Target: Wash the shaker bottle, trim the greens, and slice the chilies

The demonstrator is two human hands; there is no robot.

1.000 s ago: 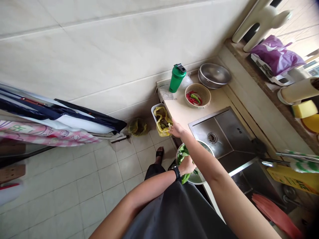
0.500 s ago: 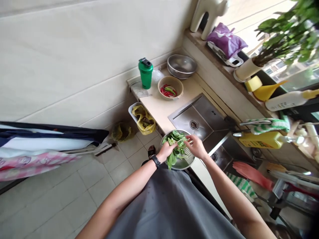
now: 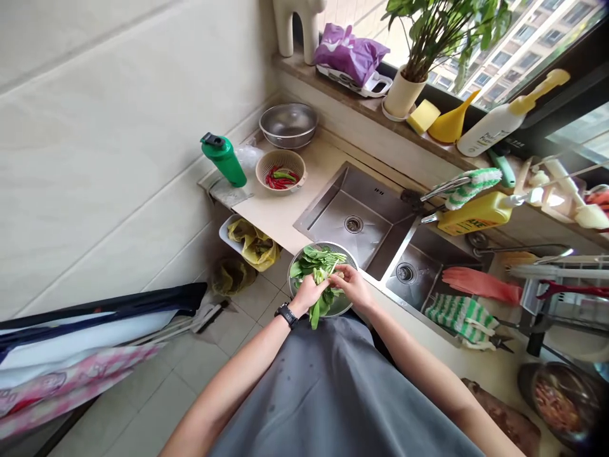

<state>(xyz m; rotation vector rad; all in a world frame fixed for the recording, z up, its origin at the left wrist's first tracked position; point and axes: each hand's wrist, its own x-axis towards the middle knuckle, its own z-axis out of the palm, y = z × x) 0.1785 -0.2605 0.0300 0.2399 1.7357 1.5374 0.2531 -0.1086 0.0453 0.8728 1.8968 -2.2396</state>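
Observation:
A metal colander (image 3: pixel 349 307) sits at the counter's front edge, close against my dark apron, with leafy greens (image 3: pixel 314 257) in it. Over the colander, my left hand (image 3: pixel 308 296) is closed around a bunch of the greens, whose pale stem ends show above the thumb and whose leaves hang below. My right hand (image 3: pixel 353 287) meets it from the right, thumb and fingers pinched on the greens by the stems. Exactly which stems it grips is hidden by the fingers.
Beyond the colander lies a double steel sink (image 3: pixel 333 206). A basket (image 3: pixel 299 166) of red and green chillies, a green shaker bottle (image 3: pixel 226 162) and a metal bowl (image 3: pixel 288 130) stand at the back. A yellow-lined bin (image 3: pixel 261 254) hangs left of the counter. Pink gloves (image 3: pixel 480 285) lie right.
My view has swung to the right, so the room appears shifted left. My right hand has moved in from the colander's right side to meet my left hand at the stems.

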